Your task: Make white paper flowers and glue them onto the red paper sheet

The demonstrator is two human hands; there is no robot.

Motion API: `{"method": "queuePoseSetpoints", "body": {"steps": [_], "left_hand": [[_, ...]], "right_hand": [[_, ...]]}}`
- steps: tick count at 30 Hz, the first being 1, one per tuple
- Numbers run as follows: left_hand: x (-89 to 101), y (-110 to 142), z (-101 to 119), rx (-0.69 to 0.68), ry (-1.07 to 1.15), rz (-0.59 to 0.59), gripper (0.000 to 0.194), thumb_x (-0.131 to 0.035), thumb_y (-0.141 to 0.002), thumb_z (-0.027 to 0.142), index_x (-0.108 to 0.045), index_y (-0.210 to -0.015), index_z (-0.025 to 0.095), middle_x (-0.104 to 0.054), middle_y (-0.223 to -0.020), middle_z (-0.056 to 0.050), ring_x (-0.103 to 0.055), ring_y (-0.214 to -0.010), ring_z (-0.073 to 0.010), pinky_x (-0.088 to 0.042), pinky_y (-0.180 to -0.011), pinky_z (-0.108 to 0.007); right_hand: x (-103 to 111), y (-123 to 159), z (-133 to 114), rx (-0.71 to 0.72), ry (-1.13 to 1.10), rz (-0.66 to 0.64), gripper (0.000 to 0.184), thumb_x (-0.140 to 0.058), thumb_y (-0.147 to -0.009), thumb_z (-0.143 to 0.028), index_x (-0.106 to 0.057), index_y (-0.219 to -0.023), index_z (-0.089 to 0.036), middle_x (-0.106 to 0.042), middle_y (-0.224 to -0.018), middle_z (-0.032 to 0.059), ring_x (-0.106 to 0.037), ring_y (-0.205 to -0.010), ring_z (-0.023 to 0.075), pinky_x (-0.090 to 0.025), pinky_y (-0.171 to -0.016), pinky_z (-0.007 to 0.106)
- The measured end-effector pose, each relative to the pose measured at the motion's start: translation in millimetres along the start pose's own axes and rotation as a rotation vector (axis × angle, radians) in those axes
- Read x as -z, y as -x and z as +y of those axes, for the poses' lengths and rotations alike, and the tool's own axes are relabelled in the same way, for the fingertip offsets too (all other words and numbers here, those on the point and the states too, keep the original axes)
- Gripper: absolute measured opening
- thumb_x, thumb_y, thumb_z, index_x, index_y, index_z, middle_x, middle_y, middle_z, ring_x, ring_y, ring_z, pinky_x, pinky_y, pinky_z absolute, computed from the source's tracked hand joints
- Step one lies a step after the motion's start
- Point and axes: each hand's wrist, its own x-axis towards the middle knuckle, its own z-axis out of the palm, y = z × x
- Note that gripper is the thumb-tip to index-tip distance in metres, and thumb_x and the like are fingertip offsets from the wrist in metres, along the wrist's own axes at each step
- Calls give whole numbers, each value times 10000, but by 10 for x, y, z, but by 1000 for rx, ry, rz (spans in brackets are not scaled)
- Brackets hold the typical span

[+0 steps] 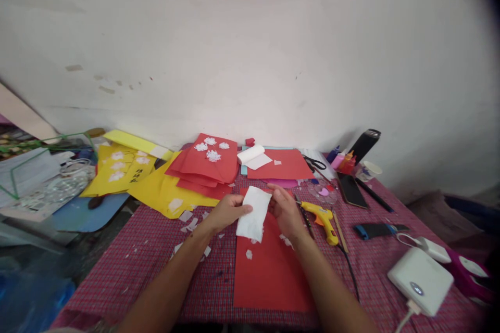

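Observation:
A white piece of tissue paper (254,214) is held up between my two hands. My left hand (231,212) pinches its left edge, thumb lying on the front. At the upper right corner, my right hand (284,209) has its fingers curled against the paper's edge. Beneath them a red paper sheet (269,281) lies flat, with small torn white scraps (249,254) on it. More white scraps (191,225) are scattered on the checked tablecloth (156,250) by my left wrist.
Red sheets with white paper flowers (213,155) and yellow sheets (156,192) are stacked at the back left. A white paper roll (251,154) lies behind my hands. On the right are a yellow glue gun (322,218), scissors (314,162), a phone (352,190), a black flask (365,144) and a white box (421,281).

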Motion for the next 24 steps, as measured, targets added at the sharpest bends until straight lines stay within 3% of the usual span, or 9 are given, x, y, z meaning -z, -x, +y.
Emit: {"method": "queuePoseSetpoints", "body": {"steps": [3,9,16,24], "left_hand": [[-16,5,24,-4,0,10,441,-768,-763,419,-735,-1058,92,-751,-943,-118,-676,-755,-209,-509,-681,-293],[-72,27,102,-98,9,-50,450,-773,-758,411,-716,-1093,115,-737,-1010,-107,-672,-904,-242,-515,-825,-337],[-75,-23,36,-167,-6,222,327,-722,-795,446,-658,-791,125,-623,-683,4,-527,-594,-103,-415,-567,-212],[-66,-21,85,-245,18,393,291,-728,-791,420,-684,-826,135,-639,-732,-4,-551,-645,-112,-431,-610,-217]], "right_hand": [[-37,24,52,-44,90,-72,341,-757,-776,-457,-718,-998,-202,-730,-858,46,-636,-688,187,-483,-634,295],[-45,43,106,-49,192,-50,308,-779,-757,-441,-746,-838,-145,-681,-671,15,-531,-534,129,-399,-522,255],[-62,78,76,-53,296,-68,311,-798,-734,-455,-724,-757,-154,-664,-649,12,-514,-529,131,-376,-519,259],[-87,64,74,20,263,-36,229,-777,-770,-395,-729,-757,-171,-651,-672,-5,-519,-585,132,-383,-571,255]]}}
